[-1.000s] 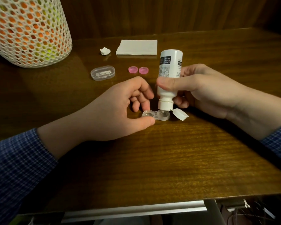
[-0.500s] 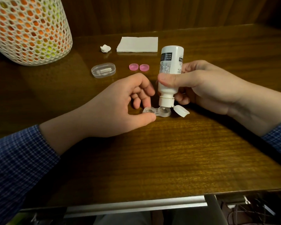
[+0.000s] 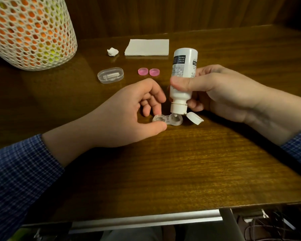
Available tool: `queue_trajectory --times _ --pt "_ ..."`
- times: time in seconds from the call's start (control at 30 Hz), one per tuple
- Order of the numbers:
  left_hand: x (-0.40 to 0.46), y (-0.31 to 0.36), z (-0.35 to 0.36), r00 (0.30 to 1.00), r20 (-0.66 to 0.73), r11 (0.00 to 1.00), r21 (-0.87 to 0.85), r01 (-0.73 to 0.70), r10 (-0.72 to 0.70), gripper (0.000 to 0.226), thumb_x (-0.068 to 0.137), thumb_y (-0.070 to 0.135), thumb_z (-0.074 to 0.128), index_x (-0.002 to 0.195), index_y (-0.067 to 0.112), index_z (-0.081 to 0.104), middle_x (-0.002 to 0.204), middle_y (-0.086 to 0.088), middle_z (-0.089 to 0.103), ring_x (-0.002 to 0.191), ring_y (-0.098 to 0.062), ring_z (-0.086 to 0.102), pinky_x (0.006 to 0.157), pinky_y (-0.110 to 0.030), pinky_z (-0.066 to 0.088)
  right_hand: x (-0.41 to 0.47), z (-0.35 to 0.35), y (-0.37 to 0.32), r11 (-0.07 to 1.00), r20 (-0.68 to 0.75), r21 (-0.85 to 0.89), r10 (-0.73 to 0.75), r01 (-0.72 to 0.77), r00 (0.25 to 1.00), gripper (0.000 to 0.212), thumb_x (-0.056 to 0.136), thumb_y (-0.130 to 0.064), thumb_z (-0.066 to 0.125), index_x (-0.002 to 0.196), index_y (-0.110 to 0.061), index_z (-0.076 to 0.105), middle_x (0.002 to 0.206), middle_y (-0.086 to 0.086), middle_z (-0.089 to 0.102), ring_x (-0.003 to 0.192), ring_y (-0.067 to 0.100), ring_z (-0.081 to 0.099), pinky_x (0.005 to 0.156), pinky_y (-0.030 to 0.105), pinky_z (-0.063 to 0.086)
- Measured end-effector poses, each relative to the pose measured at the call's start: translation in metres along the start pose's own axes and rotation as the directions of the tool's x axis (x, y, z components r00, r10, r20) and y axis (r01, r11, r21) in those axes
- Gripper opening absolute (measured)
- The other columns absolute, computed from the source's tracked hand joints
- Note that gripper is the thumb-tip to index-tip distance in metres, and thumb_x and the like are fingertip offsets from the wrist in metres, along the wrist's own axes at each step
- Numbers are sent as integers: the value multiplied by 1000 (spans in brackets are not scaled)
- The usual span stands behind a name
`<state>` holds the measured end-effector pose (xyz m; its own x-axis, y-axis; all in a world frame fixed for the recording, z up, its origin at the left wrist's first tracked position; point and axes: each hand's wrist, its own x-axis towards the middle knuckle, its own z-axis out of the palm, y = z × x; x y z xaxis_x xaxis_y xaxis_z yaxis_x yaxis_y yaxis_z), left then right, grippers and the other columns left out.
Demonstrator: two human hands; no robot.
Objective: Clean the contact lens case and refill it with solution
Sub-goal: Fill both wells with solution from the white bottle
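A clear two-well contact lens case lies on the wooden table, both wells uncapped. My left hand pinches its left well between thumb and a fingertip. My right hand grips a white solution bottle upside down, its nozzle just over the right well. The bottle's flip cap hangs open beside the case. Two pink lens case caps sit side by side farther back.
A clear oval plastic box lies left of the pink caps. A folded white tissue and a small crumpled wad are near the back. A tall white mesh container stands at the far left. The table's front edge is close.
The view has shifted slightly; both hands, the bottle and the case keep the same pose, with the nozzle still over the right well.
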<state>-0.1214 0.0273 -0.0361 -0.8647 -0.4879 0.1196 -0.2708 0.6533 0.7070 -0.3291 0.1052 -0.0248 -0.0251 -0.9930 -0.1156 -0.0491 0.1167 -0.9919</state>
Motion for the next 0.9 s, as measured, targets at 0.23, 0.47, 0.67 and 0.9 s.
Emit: queue_trajectory --times 0.23,0.47,0.67,0.9 --pt "0 0 0 1000 -2 1000 2 2 -2 41 80 24 84 113 26 60 93 7 67 80 -14 61 66 -13 49 1 -1 0 1000 11 15 4 -4 1000 28 67 -41 83 78 -15 77 75 3 68 56 10 52 46 18 39" --pt "0 1 1 1000 -1 1000 17 1 -1 42 79 25 84 113 25 60 91 7 67 80 -12 61 66 -13 49 2 -2 0 998 9 54 21 -21 1000 31 66 -41 83 82 -15 76 75 1 69 55 8 51 46 17 40" --pt "0 1 0 1000 -1 1000 9 1 -1 40 79 26 83 112 26 60 92 7 67 79 -14 61 65 -13 49 2 -1 -2 997 -22 73 40 -38 999 31 71 -37 78 88 -13 72 73 -1 69 54 7 49 46 16 39" --pt "1 1 1 1000 -8 1000 14 5 -5 39 81 25 83 113 24 60 91 6 67 79 -14 62 65 -12 49 3 -1 -3 990 -51 126 70 -63 996 37 74 -39 75 95 -10 65 68 -2 61 53 6 45 45 17 36"
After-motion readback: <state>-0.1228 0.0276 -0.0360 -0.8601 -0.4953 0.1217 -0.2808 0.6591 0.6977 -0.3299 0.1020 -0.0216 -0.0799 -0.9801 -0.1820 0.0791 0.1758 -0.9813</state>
